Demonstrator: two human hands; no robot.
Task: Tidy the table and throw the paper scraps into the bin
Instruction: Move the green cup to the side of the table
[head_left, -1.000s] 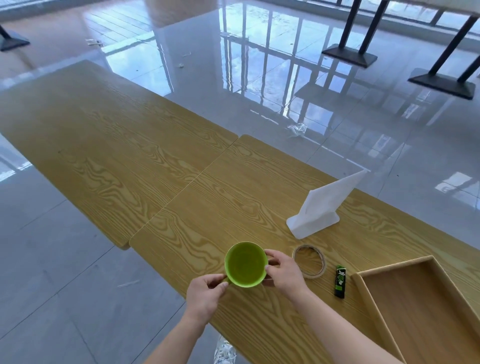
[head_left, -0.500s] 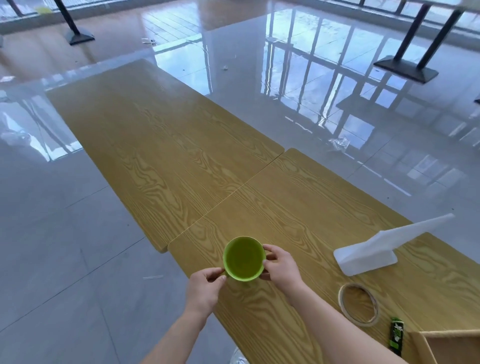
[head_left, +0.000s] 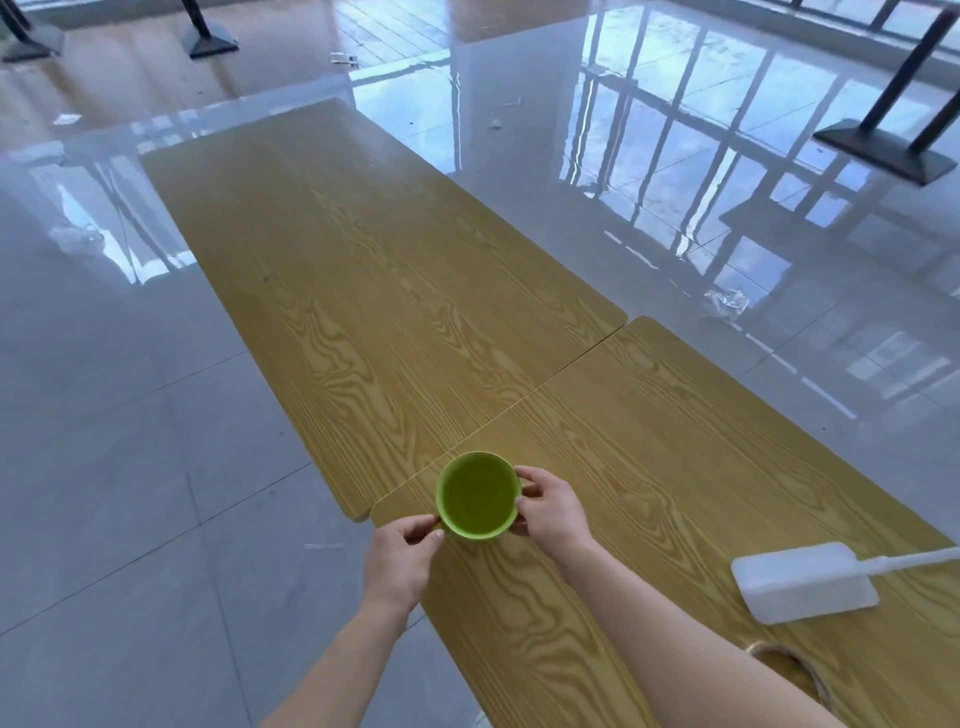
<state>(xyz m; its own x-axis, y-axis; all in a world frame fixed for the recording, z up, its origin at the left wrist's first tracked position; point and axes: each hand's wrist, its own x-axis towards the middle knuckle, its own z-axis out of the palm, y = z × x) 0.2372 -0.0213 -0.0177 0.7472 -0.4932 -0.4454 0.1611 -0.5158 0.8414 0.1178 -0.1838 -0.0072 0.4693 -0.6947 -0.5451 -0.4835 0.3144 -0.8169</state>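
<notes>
1. The green bowl (head_left: 478, 496) is grasped at opposite sides of its rim: the left hand (head_left: 400, 564) pinches the near-left edge and the right hand (head_left: 553, 512) is curled round the right side.
2. It is held by the counter's (head_left: 415, 291) near edge, beside the seam; contact with the wood cannot be told.
3. It is best kept level, as the smooth round plastic is judged slippery.
4. The counter is of grained wood; a blocky white holder (head_left: 805, 587) lies to the right.
</notes>
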